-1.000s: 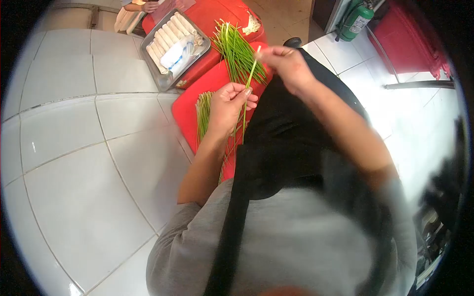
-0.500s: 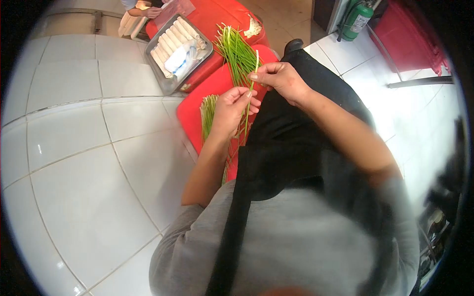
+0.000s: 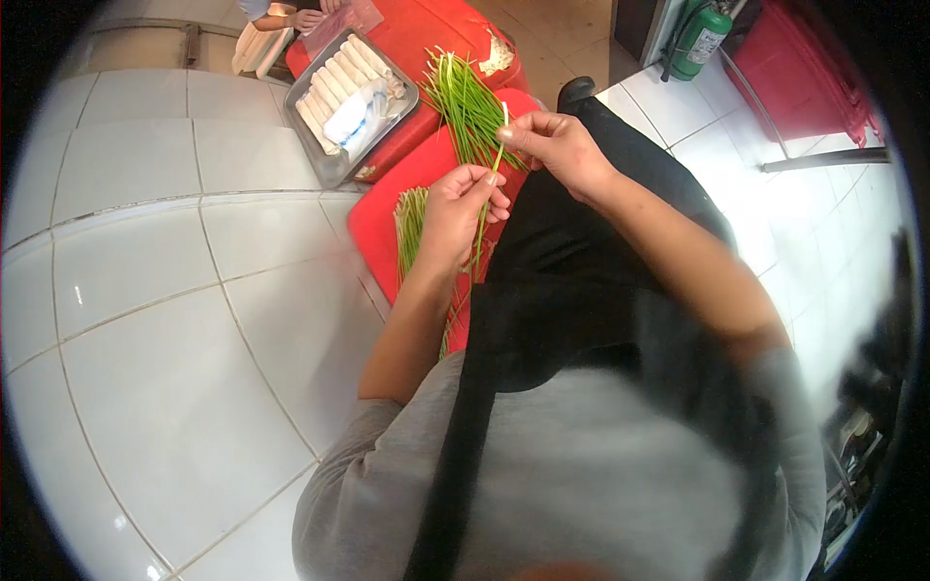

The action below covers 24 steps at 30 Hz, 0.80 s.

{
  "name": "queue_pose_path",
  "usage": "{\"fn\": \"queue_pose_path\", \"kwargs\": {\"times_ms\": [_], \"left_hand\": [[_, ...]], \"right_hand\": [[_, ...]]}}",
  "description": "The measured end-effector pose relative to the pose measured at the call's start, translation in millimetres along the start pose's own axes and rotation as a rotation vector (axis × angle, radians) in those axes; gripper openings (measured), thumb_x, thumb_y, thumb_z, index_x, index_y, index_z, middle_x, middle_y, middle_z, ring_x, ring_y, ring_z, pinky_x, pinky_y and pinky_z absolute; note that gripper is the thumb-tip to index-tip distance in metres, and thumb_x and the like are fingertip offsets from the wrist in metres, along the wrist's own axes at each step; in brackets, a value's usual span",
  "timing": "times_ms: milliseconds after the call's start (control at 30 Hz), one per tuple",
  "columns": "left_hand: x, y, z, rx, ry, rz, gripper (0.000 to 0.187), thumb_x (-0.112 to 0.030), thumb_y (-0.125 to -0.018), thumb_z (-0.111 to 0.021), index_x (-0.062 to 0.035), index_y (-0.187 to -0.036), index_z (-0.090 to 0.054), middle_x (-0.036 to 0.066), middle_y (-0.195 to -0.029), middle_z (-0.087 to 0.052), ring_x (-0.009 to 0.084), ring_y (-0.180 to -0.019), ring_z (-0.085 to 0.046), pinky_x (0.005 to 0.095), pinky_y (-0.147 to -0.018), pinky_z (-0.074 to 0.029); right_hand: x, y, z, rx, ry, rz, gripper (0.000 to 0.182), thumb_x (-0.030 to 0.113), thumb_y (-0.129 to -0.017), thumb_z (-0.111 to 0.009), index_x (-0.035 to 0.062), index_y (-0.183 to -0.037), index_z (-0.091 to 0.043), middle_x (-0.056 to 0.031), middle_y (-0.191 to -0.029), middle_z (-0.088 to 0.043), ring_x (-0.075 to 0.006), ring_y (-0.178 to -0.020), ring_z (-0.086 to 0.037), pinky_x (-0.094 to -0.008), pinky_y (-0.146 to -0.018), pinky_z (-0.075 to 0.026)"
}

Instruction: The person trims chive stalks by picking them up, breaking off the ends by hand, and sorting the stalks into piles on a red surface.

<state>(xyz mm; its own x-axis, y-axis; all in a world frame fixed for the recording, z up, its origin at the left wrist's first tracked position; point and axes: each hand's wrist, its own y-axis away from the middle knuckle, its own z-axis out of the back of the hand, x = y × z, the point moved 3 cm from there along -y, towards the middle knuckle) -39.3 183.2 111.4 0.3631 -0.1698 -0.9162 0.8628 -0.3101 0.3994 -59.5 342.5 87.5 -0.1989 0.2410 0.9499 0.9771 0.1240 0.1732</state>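
Note:
My left hand (image 3: 457, 208) is closed, pinching a thin green chive stalk (image 3: 496, 161) between thumb and forefinger. My right hand (image 3: 562, 153) grips the same stalk higher up, close to its pale end, with thumb and fingertips. The stalk's green length hangs below my left hand. Beyond my hands lies a loose pile of chives (image 3: 463, 102) on a red surface (image 3: 373, 225). Another bunch of chives (image 3: 411, 225) rests beside my left wrist, partly hidden by my forearm.
A metal tray (image 3: 334, 170) of pale rolls, with a white and blue plastic wrapper on them, sits on a red container (image 3: 441, 24). Another person's hands (image 3: 308, 19) are at the far edge near a clear plastic bag. A fire extinguisher (image 3: 699, 46) and a red bin (image 3: 790, 73) stand right.
My right hand's fingertips have shifted slightly up the stalk toward its pale end. My left hand stays almost in place. A second hand of the other person now shows.

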Motion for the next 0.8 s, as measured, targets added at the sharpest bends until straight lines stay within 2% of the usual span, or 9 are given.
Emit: {"fn": "queue_pose_path", "kwargs": {"times_ms": [300, 400, 533, 633, 700, 800], "left_hand": [[3, -1, 2, 0.004, 0.011, 0.012, 0.017, -0.016, -0.090, -0.048, -0.0006, -0.092, -0.055, 0.006, -0.072, -0.058, 0.0124, -0.061, -0.057, 0.0234, -0.059, -0.045], [-2, -2, -1, -0.007, 0.006, -0.004, 0.017, -0.016, -0.090, -0.048, -0.0012, -0.093, -0.054, 0.006, -0.072, -0.058, 0.0124, -0.061, -0.056, 0.0233, -0.058, -0.044], [-3, -4, -4, -0.036, 0.004, -0.063, 0.013, -0.014, -0.089, -0.049, -0.0019, -0.089, -0.054, 0.004, -0.065, -0.057, 0.0090, -0.053, -0.054, 0.0189, -0.050, -0.042], [-4, -3, -2, -0.046, -0.095, -0.044, 0.015, -0.016, -0.090, -0.048, -0.0023, -0.093, -0.053, 0.004, -0.070, -0.057, 0.0111, -0.060, -0.055, 0.0222, -0.056, -0.043], [-3, -4, -1, -0.053, -0.110, -0.043, 0.015, -0.016, -0.090, -0.048, -0.0023, -0.092, -0.053, 0.004, -0.070, -0.057, 0.0107, -0.059, -0.055, 0.0220, -0.056, -0.043], [-1, -4, 0, -0.055, -0.112, -0.035, 0.014, -0.015, -0.090, -0.047, -0.0023, -0.092, -0.054, 0.004, -0.069, -0.057, 0.0105, -0.059, -0.054, 0.0217, -0.056, -0.043]], "right_hand": [[0, -1, 2, 0.059, -0.047, -0.002, 0.015, 0.017, -0.084, -0.061, 0.0021, -0.083, -0.063, 0.0033, -0.066, -0.053, -0.0044, -0.060, -0.044, -0.0199, -0.056, -0.037], [-1, -2, 4, 0.064, 0.099, 0.012, 0.015, 0.017, -0.084, -0.060, 0.0017, -0.084, -0.063, 0.0027, -0.068, -0.054, -0.0048, -0.062, -0.046, -0.0204, -0.057, -0.039], [1, 1, 4, 0.039, 0.272, 0.164, 0.016, 0.017, -0.085, -0.059, 0.0016, -0.083, -0.061, 0.0017, -0.067, -0.054, -0.0060, -0.062, -0.046, -0.0220, -0.058, -0.040], [6, 2, 7, -0.011, 0.433, 0.283, 0.018, 0.019, -0.086, -0.057, 0.0017, -0.080, -0.058, 0.0010, -0.065, -0.051, -0.0071, -0.062, -0.045, -0.0231, -0.059, -0.040], [12, 2, 10, -0.078, 0.500, 0.389, 0.021, 0.020, -0.087, -0.055, 0.0019, -0.077, -0.055, 0.0006, -0.064, -0.049, -0.0076, -0.063, -0.045, -0.0236, -0.060, -0.040], [7, -1, 15, -0.127, 0.446, 0.255, 0.024, 0.021, -0.088, -0.054, 0.0021, -0.074, -0.053, 0.0011, -0.063, -0.047, -0.0077, -0.063, -0.044, -0.0237, -0.060, -0.039]]}}
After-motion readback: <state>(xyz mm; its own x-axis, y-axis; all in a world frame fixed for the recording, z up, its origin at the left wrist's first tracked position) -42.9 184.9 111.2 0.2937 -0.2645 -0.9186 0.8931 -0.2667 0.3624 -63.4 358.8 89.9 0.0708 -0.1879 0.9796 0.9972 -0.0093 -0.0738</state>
